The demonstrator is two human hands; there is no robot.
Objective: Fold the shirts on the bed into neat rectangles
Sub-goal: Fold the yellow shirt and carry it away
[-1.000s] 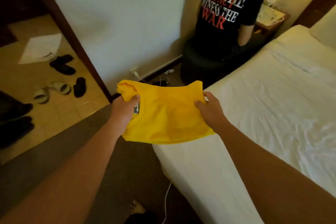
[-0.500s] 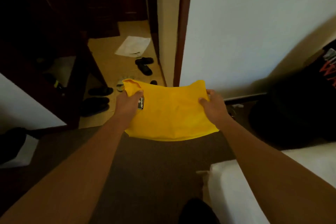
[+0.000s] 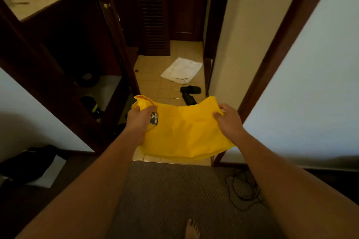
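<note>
A folded yellow shirt (image 3: 182, 132) hangs in the air in front of me, held flat between both hands. My left hand (image 3: 140, 121) grips its left edge, thumb on top beside a small dark neck label (image 3: 153, 118). Its right edge is pinched by my right hand (image 3: 228, 120). The shirt's near edge sags a little. No bed shows in this view.
A doorway ahead opens onto a tiled floor (image 3: 153, 83) with a white cloth (image 3: 181, 70) and black slippers (image 3: 189, 93). A dark wooden wardrobe (image 3: 64, 50) stands left, a white wall (image 3: 310, 93) right. A black cable (image 3: 242, 190) lies on the carpet near my bare foot (image 3: 191, 229).
My view has swung left, away from the bed and the seated person, toward the doorway. Both hands keep the same grip on the yellow shirt.
</note>
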